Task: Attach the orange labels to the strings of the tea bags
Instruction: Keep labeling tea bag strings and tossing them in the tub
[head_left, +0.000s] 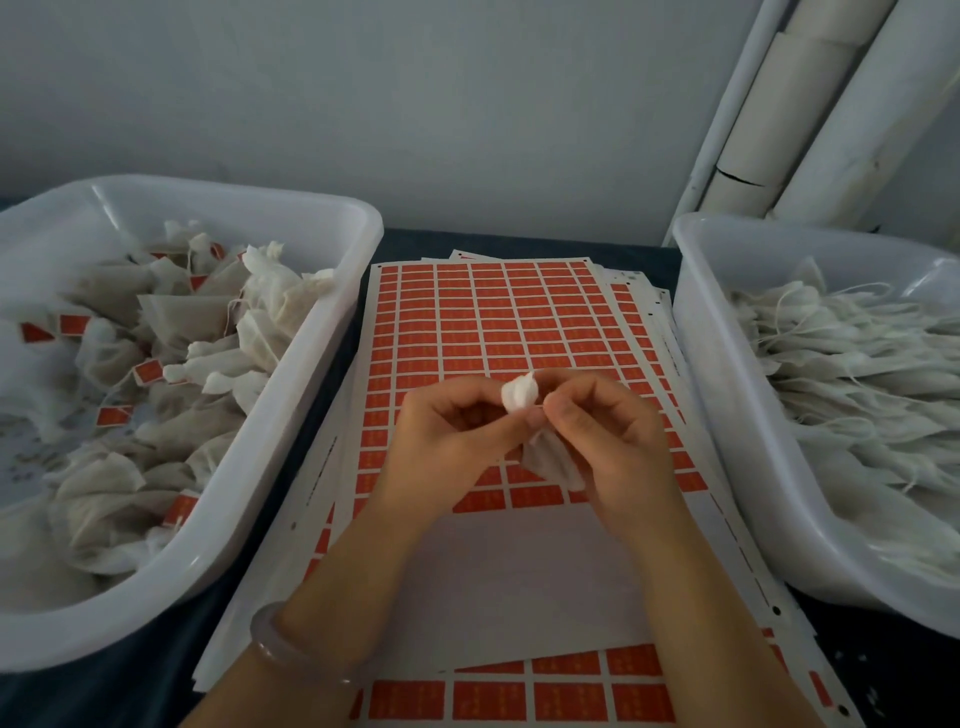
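Over the sheet of orange labels (498, 317), both my hands meet on one white tea bag (553, 454). My left hand (447, 441) pinches it near its top, where a white bunched end (519, 393) sticks up above the fingers. My right hand (608, 431) pinches at the same spot with thumb and forefinger, and the bag's body hangs below between the hands. Its string is too fine to make out. No orange label shows between my fingers.
A white tub (311, 332) on the left holds several tea bags with orange labels attached. On the right, a white tub (727, 415) holds several unlabelled bags with loose strings. More label sheets (519, 701) lie stacked underneath. White pipes (810, 104) stand at the back right.
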